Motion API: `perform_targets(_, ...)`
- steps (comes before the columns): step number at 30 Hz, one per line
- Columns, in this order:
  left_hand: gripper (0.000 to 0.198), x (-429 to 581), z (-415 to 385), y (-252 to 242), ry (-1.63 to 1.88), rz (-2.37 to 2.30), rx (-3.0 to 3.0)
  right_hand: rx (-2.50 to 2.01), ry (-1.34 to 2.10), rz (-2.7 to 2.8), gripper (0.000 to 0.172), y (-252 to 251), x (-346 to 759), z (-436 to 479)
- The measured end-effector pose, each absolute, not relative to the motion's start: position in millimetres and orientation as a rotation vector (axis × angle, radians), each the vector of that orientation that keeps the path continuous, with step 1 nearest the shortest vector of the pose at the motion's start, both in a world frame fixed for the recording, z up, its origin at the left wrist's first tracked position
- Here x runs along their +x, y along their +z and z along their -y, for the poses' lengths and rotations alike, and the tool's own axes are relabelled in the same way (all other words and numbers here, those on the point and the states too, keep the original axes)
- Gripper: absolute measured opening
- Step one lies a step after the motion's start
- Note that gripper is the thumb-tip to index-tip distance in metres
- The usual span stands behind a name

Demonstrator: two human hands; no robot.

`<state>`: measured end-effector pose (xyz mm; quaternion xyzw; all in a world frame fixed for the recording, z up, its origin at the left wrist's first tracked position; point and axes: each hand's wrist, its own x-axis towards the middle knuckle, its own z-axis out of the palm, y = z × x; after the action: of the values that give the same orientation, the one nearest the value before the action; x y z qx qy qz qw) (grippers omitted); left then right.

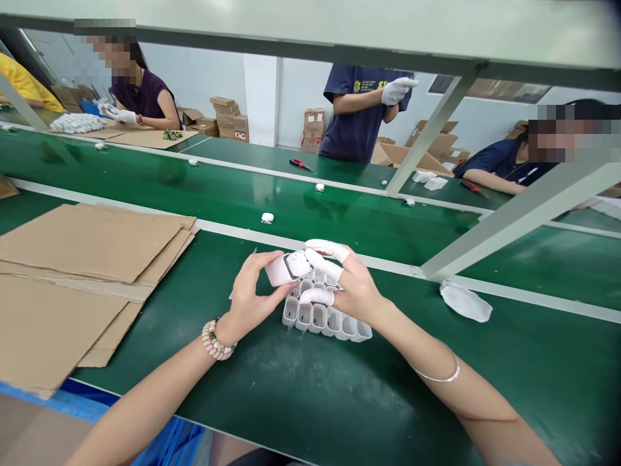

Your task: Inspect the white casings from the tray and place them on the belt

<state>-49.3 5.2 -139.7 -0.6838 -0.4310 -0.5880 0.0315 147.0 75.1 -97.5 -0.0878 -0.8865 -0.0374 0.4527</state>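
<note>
My left hand (250, 288) grips a small white plastic housing (277, 270) between thumb and fingers, tilted with its open end toward the right. At that end sits a white inner part (298, 264) with a dark edge around it. My right hand (352, 285), with white finger cots on thumb and two fingers, has its fingertips on this inner part. Below my hands, several open white housings (334, 320) stand in rows on the green table (291, 388), partly hidden by my right hand.
Flat cardboard sheets (87, 243) lie at left. A white pad (466, 302) rests at right near a slanted metal post (509, 220). Small white parts (267, 218) are spaced along the green conveyor belt (228, 200). Across it, several people work near red-handled pliers (301, 164).
</note>
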Motion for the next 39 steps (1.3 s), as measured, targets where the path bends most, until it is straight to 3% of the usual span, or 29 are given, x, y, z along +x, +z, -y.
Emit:
perform_targets(3,0.059,-49,-4,-142,-1.854,1.335,-2.078,-0.195,-0.050,2.229,0.070,-98,146,-73)
perform_targets(11,0.060,-48,-2,-141,-1.789,1.223,-2.084,-0.248,0.042,2.361,0.061,-112,141,-68)
perform_targets(15,0.062,-48,-4,-146,-1.768,1.179,-2.112,-0.272,0.257,2.209,0.040,-121,135,-62)
perform_targets(18,0.063,-47,-5,-150,-1.701,1.228,-2.210,-0.461,0.560,2.031,0.025,-124,129,-60)
perform_targets(22,0.078,-45,-6,-150,-1.762,1.367,-2.335,-0.749,1.356,1.648,0.022,-116,128,-79)
perform_targets(24,0.072,-45,-8,-149,-1.768,1.432,-2.383,-0.786,1.728,1.272,0.020,-110,132,-96)
perform_targets(27,0.052,-47,-12,-151,-1.706,1.560,-2.365,-0.794,1.966,0.824,0.013,-101,141,-116)
perform_targets(34,0.030,-54,-25,-160,-1.537,1.695,-2.350,-0.826,1.918,0.756,0.011,-108,148,-137)
perform_targets(39,0.022,-63,-31,-161,-1.252,1.675,-2.560,-1.106,1.305,1.280,0.020,-128,163,-170)
